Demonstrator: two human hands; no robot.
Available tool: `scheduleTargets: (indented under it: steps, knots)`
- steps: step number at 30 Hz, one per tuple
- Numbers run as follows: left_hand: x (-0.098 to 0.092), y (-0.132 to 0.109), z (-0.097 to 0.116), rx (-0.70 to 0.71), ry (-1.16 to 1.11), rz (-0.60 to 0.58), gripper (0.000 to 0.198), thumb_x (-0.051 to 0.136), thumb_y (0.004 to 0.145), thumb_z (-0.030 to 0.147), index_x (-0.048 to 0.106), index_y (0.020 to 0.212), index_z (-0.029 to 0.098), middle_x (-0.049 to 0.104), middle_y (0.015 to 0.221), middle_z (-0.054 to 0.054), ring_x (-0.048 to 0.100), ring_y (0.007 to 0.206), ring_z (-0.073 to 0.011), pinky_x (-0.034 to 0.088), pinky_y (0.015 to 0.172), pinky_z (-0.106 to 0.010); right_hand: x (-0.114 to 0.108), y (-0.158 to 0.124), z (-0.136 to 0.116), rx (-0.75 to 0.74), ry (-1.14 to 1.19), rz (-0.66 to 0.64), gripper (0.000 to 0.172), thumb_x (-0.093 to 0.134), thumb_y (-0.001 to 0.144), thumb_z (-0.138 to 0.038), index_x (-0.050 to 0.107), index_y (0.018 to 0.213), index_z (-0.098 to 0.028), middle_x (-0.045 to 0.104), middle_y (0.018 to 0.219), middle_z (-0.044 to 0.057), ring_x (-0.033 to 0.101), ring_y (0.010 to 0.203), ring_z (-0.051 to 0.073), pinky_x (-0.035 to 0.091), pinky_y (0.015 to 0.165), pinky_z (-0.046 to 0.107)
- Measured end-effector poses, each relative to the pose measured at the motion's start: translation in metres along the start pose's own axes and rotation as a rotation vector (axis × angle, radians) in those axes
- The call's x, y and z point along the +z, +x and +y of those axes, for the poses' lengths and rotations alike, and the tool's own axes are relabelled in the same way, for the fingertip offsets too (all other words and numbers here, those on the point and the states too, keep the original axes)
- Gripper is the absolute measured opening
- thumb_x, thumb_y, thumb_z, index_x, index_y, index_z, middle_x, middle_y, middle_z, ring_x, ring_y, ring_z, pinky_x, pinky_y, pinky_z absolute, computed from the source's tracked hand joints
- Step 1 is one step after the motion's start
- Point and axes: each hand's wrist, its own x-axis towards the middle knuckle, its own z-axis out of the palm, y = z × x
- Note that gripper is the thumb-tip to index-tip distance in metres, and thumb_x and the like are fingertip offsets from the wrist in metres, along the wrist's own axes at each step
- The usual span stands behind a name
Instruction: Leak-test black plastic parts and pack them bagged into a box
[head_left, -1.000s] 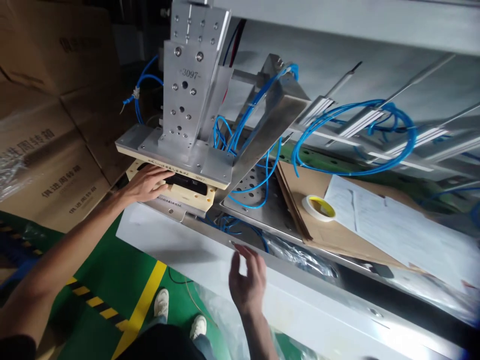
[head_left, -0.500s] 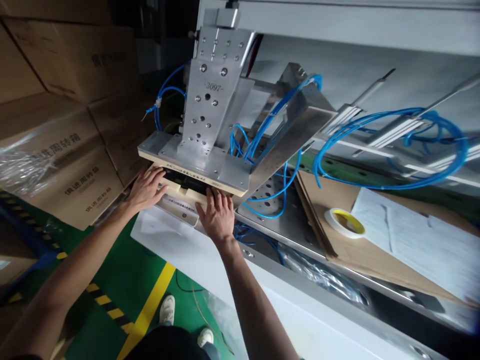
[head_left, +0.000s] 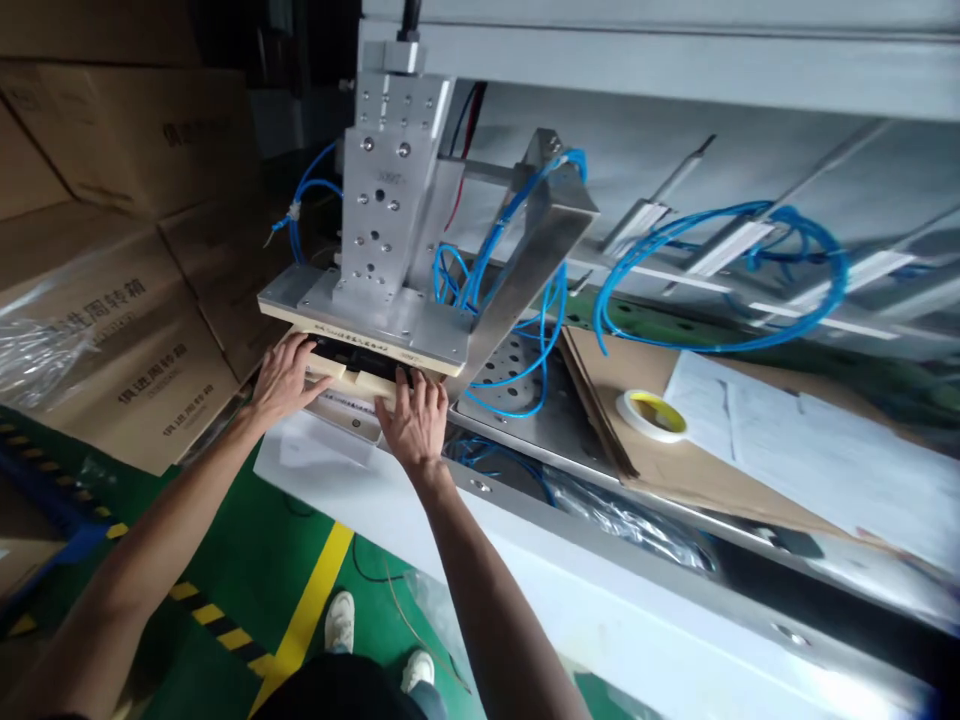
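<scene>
A long black part (head_left: 365, 361) lies in the cream lower block (head_left: 372, 386) of a press fixture. The fixture's upper plate (head_left: 367, 318), metal with a cream underside, sits just above and covers part of it. At the black part's left end rests my left hand (head_left: 283, 378), open, fingertips on the part and thumb out along the block. My right hand (head_left: 417, 418) lies over the right end, fingers stretched and slightly apart, thumb against the block's front. The fingertips partly disappear beneath the upper plate.
Coiled blue air tubing (head_left: 720, 280) and cylinders fill the right side. A tape roll (head_left: 651, 416) and paper sheets (head_left: 810, 440) lie on cardboard (head_left: 600, 400). Stacked cartons (head_left: 97, 330) stand on the left. A metal arm (head_left: 517, 270) slants beside the fixture.
The camera view has shifted, so the fixture and bench appear further left. Both hands stay at the two ends of the black part in much the same pose.
</scene>
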Motion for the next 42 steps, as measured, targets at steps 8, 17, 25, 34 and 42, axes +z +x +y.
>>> scheduleTargets:
  steps: [8,17,25,34,42]
  knots:
    - [-0.005,-0.030,-0.009,0.030,-0.221,0.144,0.087,0.056,0.097,0.068,0.039,0.158,0.007,0.034,0.172,-0.025,0.032,0.160,-0.0441,0.031,0.128,-0.068,-0.021,-0.049,-0.016,0.041,0.161,-0.029,0.071,0.060,0.102,-0.040,0.037,0.162,-0.011,0.045,0.168,0.021,0.039,0.156,0.036,0.031,0.131,0.058]
    - [0.039,-0.231,0.172,0.062,-0.517,0.159,0.053,0.064,0.101,0.038,0.053,0.148,0.018,0.066,0.142,-0.019,0.063,0.136,-0.0348,0.055,0.112,-0.053,-0.094,-0.308,0.010,0.155,0.257,0.199,0.048,0.058,0.097,-0.017,0.053,0.145,-0.022,0.074,0.113,0.011,0.069,0.104,0.024,0.063,0.087,0.040]
    - [0.066,-0.280,0.302,0.287,-0.418,0.026,0.070,0.067,0.101,0.034,0.040,0.165,0.024,0.060,0.154,-0.020,0.061,0.138,-0.0396,0.052,0.113,-0.058,-0.147,-0.419,0.165,0.894,-0.136,0.654,0.035,0.059,0.098,-0.033,0.062,0.129,-0.017,0.070,0.116,0.016,0.067,0.110,0.028,0.060,0.096,0.050]
    - [0.093,-0.300,0.301,0.095,-0.235,0.129,0.086,0.072,0.094,0.044,0.034,0.169,0.023,0.066,0.143,-0.025,0.069,0.122,-0.0484,0.059,0.099,-0.066,-0.251,-0.504,0.406,1.340,-0.109,0.710,0.066,0.050,0.086,-0.041,0.058,0.140,-0.004,0.063,0.137,0.029,0.057,0.128,0.036,0.045,0.115,0.056]
    - [0.061,-0.287,0.343,-0.114,-0.215,0.087,0.066,0.059,0.102,0.043,0.046,0.161,0.019,0.062,0.147,-0.024,0.062,0.137,-0.0425,0.054,0.113,-0.060,-0.257,-0.516,0.457,1.300,-0.138,0.641,0.061,0.050,0.091,-0.042,0.061,0.140,-0.007,0.063,0.128,0.029,0.054,0.121,0.041,0.040,0.109,0.062]
